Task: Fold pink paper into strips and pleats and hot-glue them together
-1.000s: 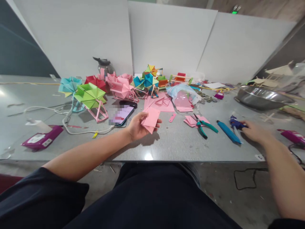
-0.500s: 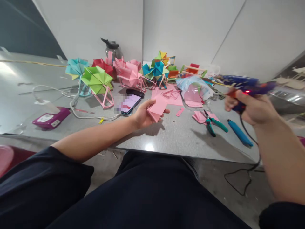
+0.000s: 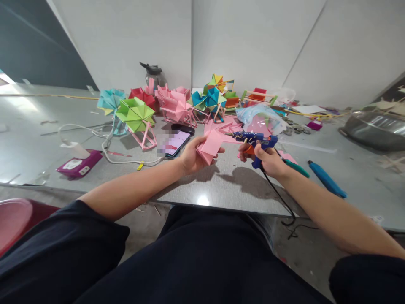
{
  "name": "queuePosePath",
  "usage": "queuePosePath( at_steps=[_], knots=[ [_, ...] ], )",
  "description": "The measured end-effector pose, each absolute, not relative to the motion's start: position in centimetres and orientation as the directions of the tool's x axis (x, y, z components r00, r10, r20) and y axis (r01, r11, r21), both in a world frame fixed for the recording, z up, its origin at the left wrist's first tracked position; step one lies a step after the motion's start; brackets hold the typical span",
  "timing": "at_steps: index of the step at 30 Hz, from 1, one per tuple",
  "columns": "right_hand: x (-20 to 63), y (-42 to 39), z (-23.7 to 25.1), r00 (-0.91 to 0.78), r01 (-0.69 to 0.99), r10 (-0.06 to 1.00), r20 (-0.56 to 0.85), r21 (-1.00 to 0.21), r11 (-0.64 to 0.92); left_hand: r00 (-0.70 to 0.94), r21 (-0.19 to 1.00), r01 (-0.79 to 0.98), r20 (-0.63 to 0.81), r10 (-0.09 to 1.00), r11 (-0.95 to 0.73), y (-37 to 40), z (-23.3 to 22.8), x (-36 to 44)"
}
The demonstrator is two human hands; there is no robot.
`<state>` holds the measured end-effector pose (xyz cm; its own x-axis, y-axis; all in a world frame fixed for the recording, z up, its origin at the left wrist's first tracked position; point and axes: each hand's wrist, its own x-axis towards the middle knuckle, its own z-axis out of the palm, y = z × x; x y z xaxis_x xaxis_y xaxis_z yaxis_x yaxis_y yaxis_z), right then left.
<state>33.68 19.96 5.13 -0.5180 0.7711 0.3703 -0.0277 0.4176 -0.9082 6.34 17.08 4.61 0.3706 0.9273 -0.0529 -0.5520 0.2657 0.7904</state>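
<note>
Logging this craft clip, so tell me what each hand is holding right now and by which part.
Left hand grips the folded pink paper piece by its lower left end. Right hand holds the blue glue gun by its handle, nozzle toward the paper.

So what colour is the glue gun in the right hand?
Blue, with an orange trigger: the glue gun in the right hand, head view.

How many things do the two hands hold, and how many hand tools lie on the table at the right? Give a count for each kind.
Folded pink paper piece, in left hand: 1
Blue glue gun, in right hand: 1
Green-handled pliers: 1
Blue-handled tool: 1
Total: 4
</note>
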Motion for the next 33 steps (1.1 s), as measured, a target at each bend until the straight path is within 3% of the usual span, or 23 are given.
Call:
queuePosePath(
  at_steps=[10, 24, 33],
  knots=[
    [32.8, 19.2, 4.8, -0.607, -0.043, 0.698, 0.380, -0.893, 0.449, 0.373, 0.818, -0.516, -0.053, 0.926, 0.255, 16.5, 5.3, 6.4],
    [32.0, 17.9, 3.4, -0.541, 0.073, 0.723, 0.430, -0.832, 0.550, 0.330, 0.795, -0.520, -0.148, 0.932, 0.311, 16.6, 5.0, 6.6],
    [31.7, 17.5, 3.7, -0.575, 0.140, 0.728, 0.372, -0.833, 0.536, 0.315, 0.795, -0.509, -0.184, 0.931, 0.330, 16.6, 4.9, 6.8]
  ],
)
